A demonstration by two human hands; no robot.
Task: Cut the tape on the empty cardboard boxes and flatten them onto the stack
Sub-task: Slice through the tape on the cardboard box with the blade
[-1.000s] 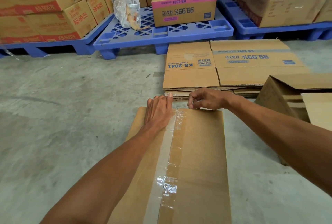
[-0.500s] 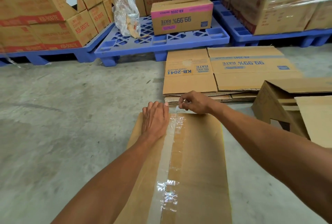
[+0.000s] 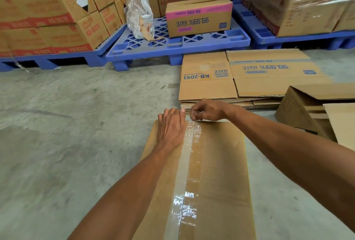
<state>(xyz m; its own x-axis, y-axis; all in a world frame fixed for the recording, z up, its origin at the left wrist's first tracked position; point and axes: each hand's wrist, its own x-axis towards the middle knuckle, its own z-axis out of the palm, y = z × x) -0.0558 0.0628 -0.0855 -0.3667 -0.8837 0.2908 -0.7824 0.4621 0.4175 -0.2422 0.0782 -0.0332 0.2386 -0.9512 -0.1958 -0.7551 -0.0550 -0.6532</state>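
A brown cardboard box (image 3: 221, 172) stands in front of me, its top seam covered by a strip of clear tape (image 3: 189, 166). My left hand (image 3: 171, 128) lies flat on the left flap near the far edge, fingers together. My right hand (image 3: 206, 110) is curled at the far end of the seam, fingertips pinched on the tape's end; whether it holds a blade I cannot tell. Beyond the box lies the stack of flattened boxes (image 3: 249, 78) on the floor.
An open empty box (image 3: 311, 109) sits at the right. Blue plastic pallets (image 3: 178, 45) behind carry a pink-labelled carton (image 3: 199, 16), a plastic bag (image 3: 140, 11) and stacked cartons (image 3: 48, 14). Grey concrete floor (image 3: 67, 124) lies to the left.
My right hand has shifted left along the far edge to the tape's end and closed its fingertips there. My left hand stays pressed on the flap. The view tilted slightly.
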